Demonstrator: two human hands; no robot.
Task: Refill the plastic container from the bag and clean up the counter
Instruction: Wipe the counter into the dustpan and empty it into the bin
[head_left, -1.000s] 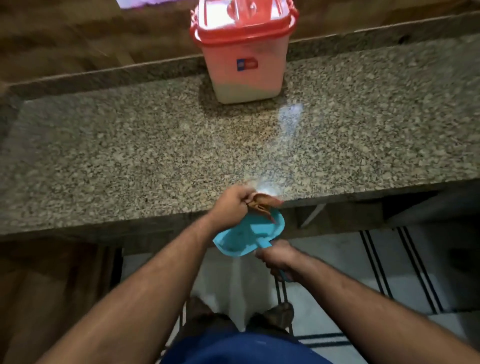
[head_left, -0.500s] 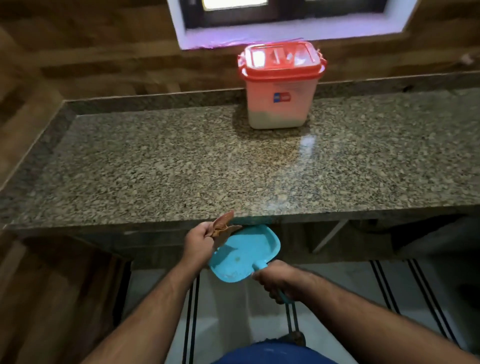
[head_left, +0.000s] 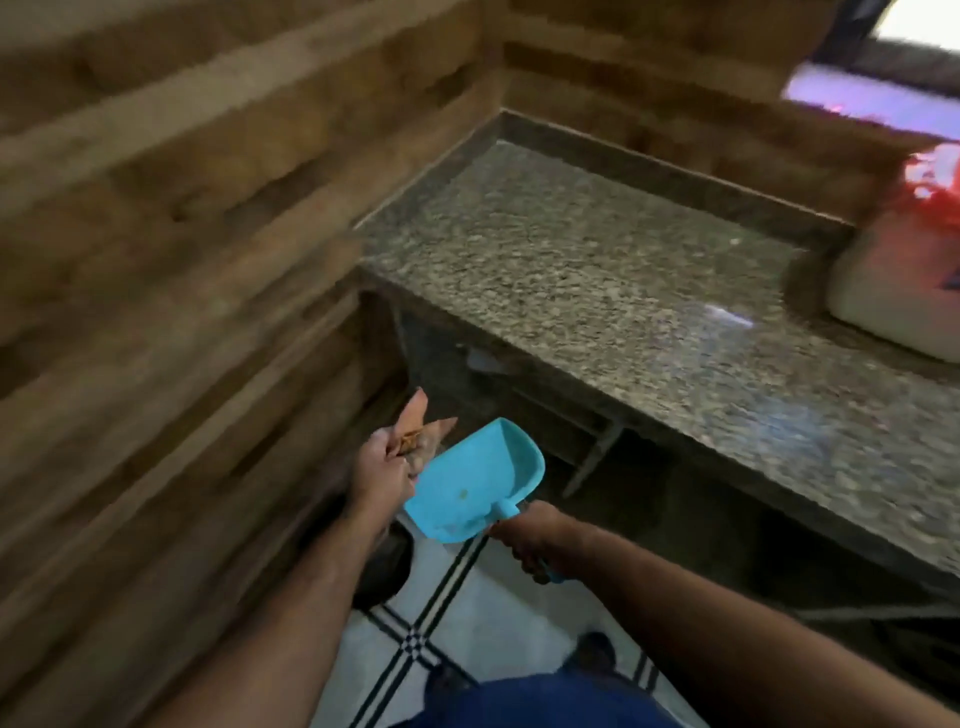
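no legible text; label on plastic container (head_left: 904, 291) too blurred.

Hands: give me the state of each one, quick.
Left hand: closed on a small brown crumpled scrap.
Right hand: closed around the handle of the blue plastic dustpan.

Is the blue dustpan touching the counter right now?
Apart. The head view shows the dustpan held by its handle in the right hand, below and in front of the counter edge, with dark open space between them.
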